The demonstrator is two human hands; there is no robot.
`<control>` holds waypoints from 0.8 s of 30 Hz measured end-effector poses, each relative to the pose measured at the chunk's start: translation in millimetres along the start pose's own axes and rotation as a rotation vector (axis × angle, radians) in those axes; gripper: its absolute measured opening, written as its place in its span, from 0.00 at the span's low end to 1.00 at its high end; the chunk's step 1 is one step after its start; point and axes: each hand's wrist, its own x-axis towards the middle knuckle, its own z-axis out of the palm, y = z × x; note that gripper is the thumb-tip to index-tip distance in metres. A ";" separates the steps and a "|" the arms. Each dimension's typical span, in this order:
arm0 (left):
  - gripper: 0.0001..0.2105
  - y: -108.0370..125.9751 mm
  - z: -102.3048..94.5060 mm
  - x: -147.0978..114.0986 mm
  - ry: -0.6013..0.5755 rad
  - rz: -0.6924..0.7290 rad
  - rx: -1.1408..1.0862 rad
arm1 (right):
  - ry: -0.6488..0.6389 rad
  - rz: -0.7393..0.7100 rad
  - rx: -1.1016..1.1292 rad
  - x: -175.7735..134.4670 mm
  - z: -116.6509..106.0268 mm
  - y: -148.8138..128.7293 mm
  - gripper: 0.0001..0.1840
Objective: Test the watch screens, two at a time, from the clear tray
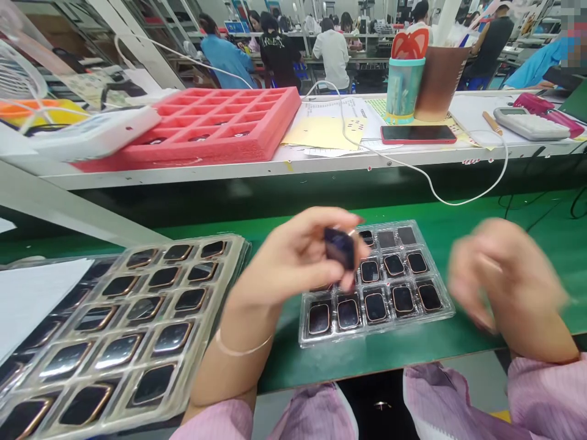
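My left hand [305, 260] is closed around a dark square smartwatch case [340, 247], holding it above a clear plastic tray [373, 328]. Black watch cases with gold rims, such as one in the front row [375, 307], fill most of the visible pockets; the hand covers the tray's upper left part. Off the tray's right side is my right hand [504, 275], smeared by motion, its fingers too blurred to read. To the left lies a stack of cream trays [232, 269] with rows of similar gold-rimmed cases.
On the shelf ahead are a red foam tray [270, 137], a phone [418, 134], a teal cup [403, 88], a brown cup [440, 82] and a calculator [532, 124]. A white cable [435, 192] droops over its edge. White paper [36, 299] covers trays at far left. People sit beyond.
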 end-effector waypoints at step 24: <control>0.19 -62.4 104.8 38.7 -0.228 -0.438 -0.875 | 0.092 0.100 0.054 81.0 5.5 113.4 0.25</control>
